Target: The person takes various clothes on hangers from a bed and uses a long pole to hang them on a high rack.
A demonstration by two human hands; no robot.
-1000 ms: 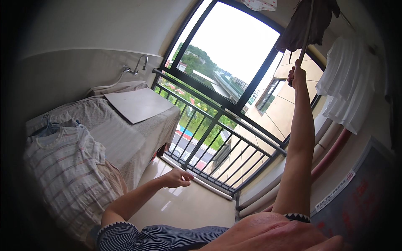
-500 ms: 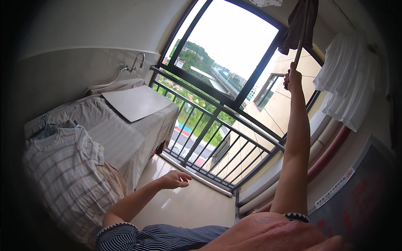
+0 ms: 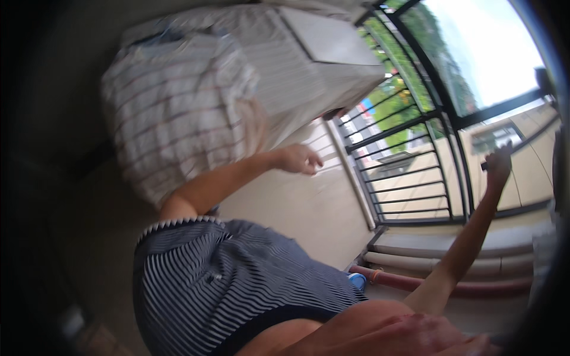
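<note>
Pale floor, dark railing, daylight through window, red pipe beside cream pipe.

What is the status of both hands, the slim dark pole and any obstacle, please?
Right hand gripping slim dark pole. Left hand loosely curled, visibly empty. Pole's far end out of sight. Dark metal window frame close in picture; contact unclear.

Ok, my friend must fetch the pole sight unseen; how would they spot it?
Find the big window at the upper right. In front of its lower part, the right hand's grip is closed round a thin pole. Unlike the fixed railing nearby, it is hand-held, its dark end poking out.
</note>
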